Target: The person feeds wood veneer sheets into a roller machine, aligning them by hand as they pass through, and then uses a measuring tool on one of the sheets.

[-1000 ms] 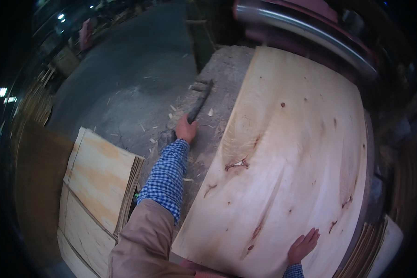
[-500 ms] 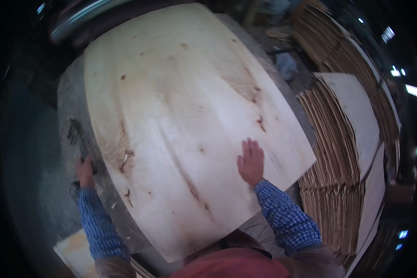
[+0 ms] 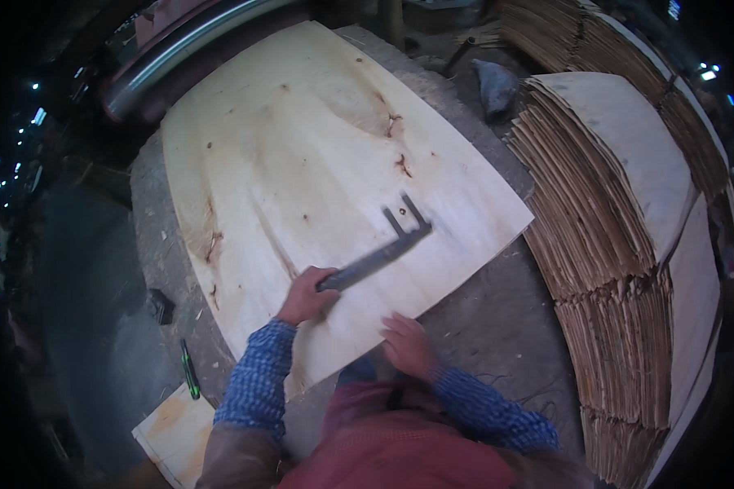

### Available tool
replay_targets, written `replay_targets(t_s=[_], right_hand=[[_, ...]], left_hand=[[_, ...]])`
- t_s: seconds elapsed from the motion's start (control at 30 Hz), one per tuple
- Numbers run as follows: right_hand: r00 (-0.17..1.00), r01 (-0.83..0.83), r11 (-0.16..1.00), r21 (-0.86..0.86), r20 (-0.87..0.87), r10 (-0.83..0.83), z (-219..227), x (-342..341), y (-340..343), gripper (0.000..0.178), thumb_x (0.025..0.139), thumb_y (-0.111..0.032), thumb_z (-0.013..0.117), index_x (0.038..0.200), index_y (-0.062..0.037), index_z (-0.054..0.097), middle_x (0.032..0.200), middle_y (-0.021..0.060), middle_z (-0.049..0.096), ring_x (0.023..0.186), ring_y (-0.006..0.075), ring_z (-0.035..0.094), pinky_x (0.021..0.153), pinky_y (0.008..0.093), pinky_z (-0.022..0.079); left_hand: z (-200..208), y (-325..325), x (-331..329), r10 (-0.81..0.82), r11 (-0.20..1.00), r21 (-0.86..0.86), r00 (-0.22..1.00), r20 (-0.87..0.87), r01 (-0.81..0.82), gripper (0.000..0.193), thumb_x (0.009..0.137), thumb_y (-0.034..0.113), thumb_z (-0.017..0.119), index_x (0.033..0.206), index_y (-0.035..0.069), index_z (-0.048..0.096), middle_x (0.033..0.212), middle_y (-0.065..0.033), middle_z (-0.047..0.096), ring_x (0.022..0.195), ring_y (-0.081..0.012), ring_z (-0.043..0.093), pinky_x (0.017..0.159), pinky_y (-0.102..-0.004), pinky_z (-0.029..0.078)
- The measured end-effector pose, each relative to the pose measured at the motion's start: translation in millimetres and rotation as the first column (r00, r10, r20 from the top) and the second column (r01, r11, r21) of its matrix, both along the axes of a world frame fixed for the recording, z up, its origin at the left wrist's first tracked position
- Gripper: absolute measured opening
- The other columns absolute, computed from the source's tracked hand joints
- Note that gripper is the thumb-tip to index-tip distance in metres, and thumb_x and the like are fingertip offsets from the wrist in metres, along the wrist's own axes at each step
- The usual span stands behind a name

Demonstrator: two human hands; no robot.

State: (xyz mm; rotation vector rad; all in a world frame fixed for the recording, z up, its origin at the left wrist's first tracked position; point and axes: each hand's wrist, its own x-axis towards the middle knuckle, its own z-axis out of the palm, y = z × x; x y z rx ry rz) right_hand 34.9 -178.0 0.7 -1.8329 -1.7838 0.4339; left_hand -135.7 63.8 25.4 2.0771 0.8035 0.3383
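Note:
A large pale wood veneer sheet (image 3: 261,187) with brown knots and cracks lies in front of me. My left hand (image 3: 306,295) is closed round one end of a dark two-pronged bar tool (image 3: 375,259). The tool slants up to the right over the sheet's near part, its two prongs pointing away from me beside a small knot. At the sheet's near edge rests my right hand (image 3: 408,346), fingers stretched over the edge and slightly blurred; its thumb is hidden.
The sheet lies on a grey, worn worktable (image 3: 497,326). A green and black utility knife (image 3: 189,369) and a small dark block (image 3: 161,306) are at left, above a smaller veneer piece (image 3: 175,432). Veneer stacks (image 3: 587,204) stand at right; a shiny roller (image 3: 187,53) lies beyond.
My left hand has brought the two-pronged bar tool from the table's left side over the sheet. My right hand has slid back to the near edge. The view has shifted.

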Motion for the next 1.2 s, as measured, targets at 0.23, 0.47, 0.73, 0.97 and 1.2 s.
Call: replay_targets(t_s=[0.23,0.47,0.73,0.97,1.2], right_hand=[[0.883,0.218,0.925,-0.312,-0.340,-0.323,-9,53,-118,0.026,0.091,-0.018,0.054,0.111,-0.0031,0.064,0.106,0.0175,0.067,0.094,0.0334,0.065,0.083,0.0402,0.051],[0.994,0.107,0.759,-0.642,0.048,-0.100,-187,121,-299,0.019,0.082,-0.022,0.063,0.088,-0.0049,0.069,0.079,0.0170,0.066,0.078,0.0367,0.064,0.071,0.0462,0.050],[0.594,0.064,0.522,-0.851,-0.388,-0.705,-156,103,-249,0.026,0.090,-0.024,0.061,0.103,-0.0022,0.061,0.077,0.0092,0.063,0.067,0.0219,0.064,0.056,0.0295,0.049],[0.535,0.226,0.632,-0.742,-0.447,-0.717,-51,-1,-149,0.025,0.096,-0.024,0.054,0.104,-0.0015,0.062,0.082,0.0067,0.065,0.066,0.0140,0.063,0.055,0.0231,0.046],[0.498,0.151,0.495,-0.856,-0.366,-0.786,-123,-15,-221,0.043,0.092,-0.034,0.063,0.120,-0.0020,0.056,0.094,0.0100,0.069,0.075,0.0213,0.068,0.059,0.0294,0.050]], left_hand=[[-33,-45,-38,0.628,0.772,-0.194,0.773,0.093,-0.605,0.026,0.087,0.016,0.068,0.107,0.000,0.068,0.100,-0.0058,0.069,0.093,-0.0122,0.062,0.084,-0.0266,0.049],[-4,-102,-252,0.971,0.215,-0.055,0.208,0.118,-0.975,0.023,0.084,0.014,0.068,0.102,-0.001,0.068,0.090,-0.0072,0.070,0.081,-0.0151,0.065,0.075,-0.0276,0.051],[-58,-74,-429,0.962,0.193,0.429,0.083,-0.261,-0.882,0.045,0.073,0.030,0.073,0.110,0.006,0.068,0.100,-0.0212,0.068,0.095,-0.0351,0.065,0.087,-0.0419,0.051],[-63,-54,-403,0.970,0.220,0.297,0.177,-0.164,-0.929,0.048,0.073,0.037,0.074,0.109,0.006,0.070,0.099,-0.0233,0.067,0.096,-0.0368,0.063,0.087,-0.0442,0.049],[-47,-12,-380,0.942,0.239,0.375,0.120,-0.314,-0.896,0.054,0.073,0.042,0.075,0.114,0.007,0.068,0.113,-0.0215,0.064,0.103,-0.0380,0.061,0.090,-0.0455,0.047]])
